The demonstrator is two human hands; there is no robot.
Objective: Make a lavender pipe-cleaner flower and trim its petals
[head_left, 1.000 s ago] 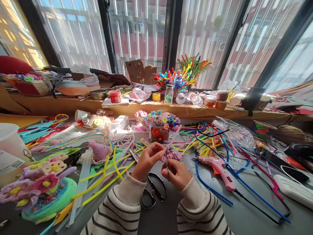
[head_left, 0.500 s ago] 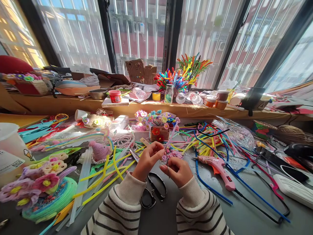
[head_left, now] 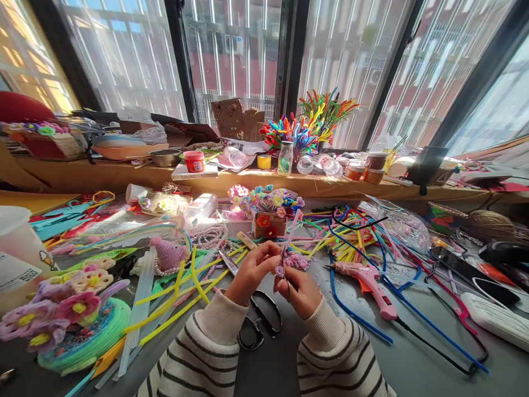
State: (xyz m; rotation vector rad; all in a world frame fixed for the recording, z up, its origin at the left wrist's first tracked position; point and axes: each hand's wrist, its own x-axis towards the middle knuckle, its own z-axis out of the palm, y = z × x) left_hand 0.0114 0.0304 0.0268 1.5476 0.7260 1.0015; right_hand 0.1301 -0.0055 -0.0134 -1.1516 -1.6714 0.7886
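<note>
L hand [head_left: 257, 271]: thumb + fingertips closed in a pinch on a lilac pipe cleaner [head_left: 294, 225], whose free end sticks up above the fingers, tilted slightly R. R hand [head_left: 301, 288]: fingers curled, gripping a thin metallic tool [head_left: 284, 255] that runs approx. upright btw. the two hands; exact type n/d (too fine to tell). Hands v. close together, just above the grey tabletop [head_left: 279, 372].

Under/beside L wrist: black-handled scissors [head_left: 260, 316], lying flat, blades pointing up-L beyond the hand. Just behind the hands: small heap of pink chenille pieces [head_left: 300, 261].

L of hands: yellow pipe cleaners [head_left: 169, 321], translucent glue sticks [head_left: 138, 298], pink crocheted hat [head_left: 170, 256] w/ pearl beads round its base. Far L: pink/lilac flower cluster [head_left: 78, 306] on a green coiled base [head_left: 103, 336].

R of hands: pink hot-glue gun [head_left: 374, 278] on its side, nozzle toward L, cord trailing R; blue pipe cleaner [head_left: 362, 324] bent round near it. Far R: white power strip [head_left: 494, 317].

Back of table, ctr: woven basket [head_left: 280, 225] w/ multicol. flowers. Sill behind: red tub [head_left: 194, 162], glass bottle [head_left: 285, 160], bright pipe-cleaner bunch [head_left: 291, 135].
</note>
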